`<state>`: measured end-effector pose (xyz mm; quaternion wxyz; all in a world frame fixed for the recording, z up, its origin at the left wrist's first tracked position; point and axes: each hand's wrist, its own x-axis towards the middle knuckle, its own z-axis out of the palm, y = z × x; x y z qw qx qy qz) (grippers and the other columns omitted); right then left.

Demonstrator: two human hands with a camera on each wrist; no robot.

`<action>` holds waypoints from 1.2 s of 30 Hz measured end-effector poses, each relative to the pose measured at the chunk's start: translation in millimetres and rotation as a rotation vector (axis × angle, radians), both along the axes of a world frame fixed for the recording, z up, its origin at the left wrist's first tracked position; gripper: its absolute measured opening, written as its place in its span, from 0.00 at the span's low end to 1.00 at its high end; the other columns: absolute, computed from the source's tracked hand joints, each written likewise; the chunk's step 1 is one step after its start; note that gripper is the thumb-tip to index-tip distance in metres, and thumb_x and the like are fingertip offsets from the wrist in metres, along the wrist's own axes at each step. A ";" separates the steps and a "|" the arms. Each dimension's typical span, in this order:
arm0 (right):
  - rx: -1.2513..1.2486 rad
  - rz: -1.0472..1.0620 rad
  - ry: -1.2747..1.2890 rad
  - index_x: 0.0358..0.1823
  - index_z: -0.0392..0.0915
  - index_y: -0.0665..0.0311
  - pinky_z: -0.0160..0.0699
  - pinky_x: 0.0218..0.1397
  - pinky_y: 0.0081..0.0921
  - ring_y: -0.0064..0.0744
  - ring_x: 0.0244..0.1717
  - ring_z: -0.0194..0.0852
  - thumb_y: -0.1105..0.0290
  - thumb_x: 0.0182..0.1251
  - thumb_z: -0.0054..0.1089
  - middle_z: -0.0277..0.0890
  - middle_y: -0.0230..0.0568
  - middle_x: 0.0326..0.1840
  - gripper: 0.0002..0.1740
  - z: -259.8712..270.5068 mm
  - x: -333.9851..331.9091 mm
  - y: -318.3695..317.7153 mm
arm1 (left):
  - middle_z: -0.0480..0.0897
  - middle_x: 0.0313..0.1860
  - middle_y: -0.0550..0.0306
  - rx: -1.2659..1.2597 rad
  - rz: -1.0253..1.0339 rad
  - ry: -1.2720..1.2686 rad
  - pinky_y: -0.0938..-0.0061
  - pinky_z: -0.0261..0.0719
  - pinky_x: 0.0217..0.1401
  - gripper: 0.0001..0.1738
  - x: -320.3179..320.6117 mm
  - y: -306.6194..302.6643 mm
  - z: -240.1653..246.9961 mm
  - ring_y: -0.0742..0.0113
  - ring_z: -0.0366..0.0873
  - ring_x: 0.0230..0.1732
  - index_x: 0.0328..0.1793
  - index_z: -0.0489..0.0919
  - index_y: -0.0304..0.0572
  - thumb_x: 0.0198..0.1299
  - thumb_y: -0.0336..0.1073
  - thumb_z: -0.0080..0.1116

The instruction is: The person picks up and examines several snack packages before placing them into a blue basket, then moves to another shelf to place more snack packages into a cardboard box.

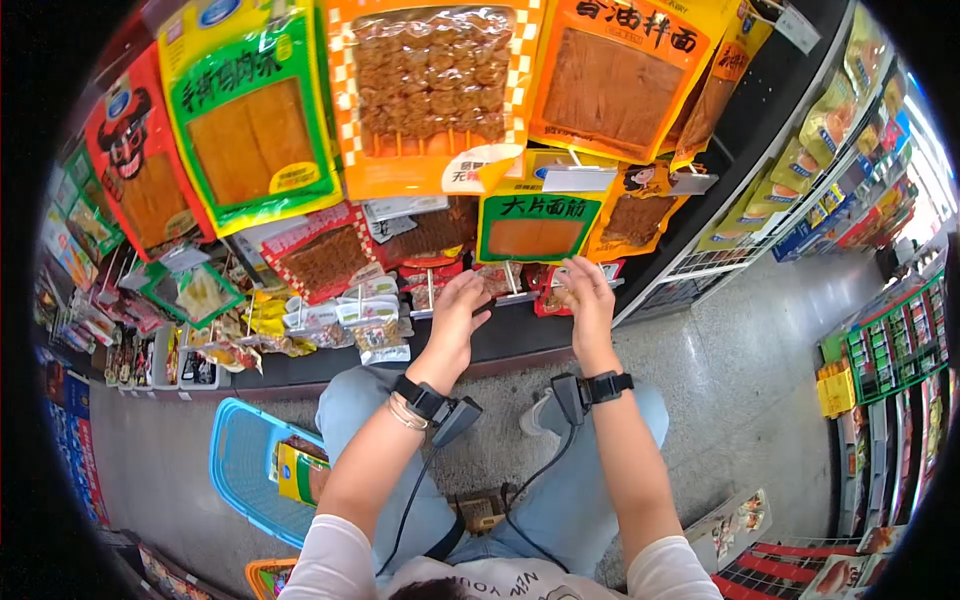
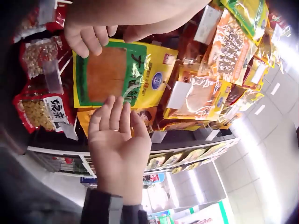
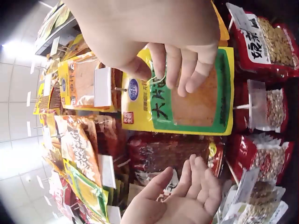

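Note:
A green-and-yellow packet (image 1: 537,222) with a flat brown food panel hangs on the rack, seen close in the left wrist view (image 2: 112,74) and the right wrist view (image 3: 191,93). My left hand (image 1: 455,325) is raised below and to the left of it, fingers loosely bent. On the other side my right hand (image 1: 592,312) is up near its lower right corner, palm turned inward, fingers relaxed. Neither hand grips anything. The wrist views show the hands on opposite sides of the packet; whether any fingertip touches it, I cannot tell.
Large packets (image 1: 430,90) hang above, with smaller bags (image 1: 375,320) on lower hooks. A blue basket (image 1: 228,450) holding packets stands on the floor at the left. An orange basket (image 1: 262,578) is partly visible behind it. More shelves (image 1: 900,330) line the right.

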<state>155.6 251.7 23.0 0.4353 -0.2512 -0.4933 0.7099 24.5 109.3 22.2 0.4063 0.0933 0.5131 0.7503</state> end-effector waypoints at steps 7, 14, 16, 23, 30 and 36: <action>0.122 -0.240 -0.221 0.61 0.65 0.71 0.65 0.61 0.29 0.36 0.62 0.65 0.72 0.62 0.55 0.67 0.49 0.61 0.25 -12.2 -29.1 46.9 | 0.64 0.69 0.48 -0.089 0.110 0.523 0.68 0.65 0.64 0.32 -35.2 52.2 -9.7 0.60 0.64 0.66 0.71 0.58 0.36 0.62 0.35 0.54; 0.314 -0.355 -0.346 0.60 0.64 0.70 0.62 0.63 0.33 0.42 0.61 0.65 0.72 0.58 0.61 0.68 0.53 0.58 0.28 -29.8 -41.6 57.7 | 0.70 0.61 0.50 -0.039 0.150 0.623 0.68 0.65 0.63 0.28 -21.6 72.2 -18.8 0.60 0.67 0.62 0.66 0.64 0.36 0.60 0.32 0.57; 0.356 -0.342 -0.372 0.59 0.65 0.70 0.65 0.61 0.33 0.40 0.59 0.66 0.72 0.58 0.61 0.69 0.51 0.57 0.27 -29.9 -38.8 58.2 | 0.72 0.59 0.52 -0.124 0.208 0.657 0.69 0.67 0.61 0.25 -19.1 74.4 -25.6 0.61 0.69 0.59 0.63 0.66 0.36 0.60 0.33 0.58; 0.335 -0.308 -0.343 0.34 0.75 0.67 0.67 0.41 0.19 0.19 0.33 0.68 0.65 0.62 0.63 0.74 0.32 0.30 0.12 -32.7 -21.1 59.3 | 0.71 0.24 0.66 -0.297 0.377 0.978 0.79 0.64 0.32 0.14 -21.4 66.9 -27.5 0.77 0.63 0.26 0.38 0.78 0.36 0.62 0.42 0.59; 0.130 -0.080 -0.129 0.39 0.73 0.66 0.66 0.46 0.15 0.16 0.41 0.69 0.71 0.66 0.58 0.76 0.31 0.39 0.06 -1.3 5.6 32.9 | 0.70 0.23 0.69 -0.037 0.186 0.506 0.82 0.61 0.31 0.13 -12.1 43.9 -3.3 0.81 0.61 0.26 0.32 0.77 0.38 0.61 0.40 0.60; -0.007 0.055 -0.110 0.48 0.73 0.68 0.70 0.53 0.21 0.21 0.47 0.73 0.73 0.64 0.60 0.77 0.35 0.47 0.13 30.5 36.8 2.1 | 0.67 0.22 0.74 0.006 0.082 0.412 0.85 0.54 0.26 0.13 2.1 22.2 8.8 0.86 0.58 0.25 0.29 0.74 0.41 0.64 0.40 0.58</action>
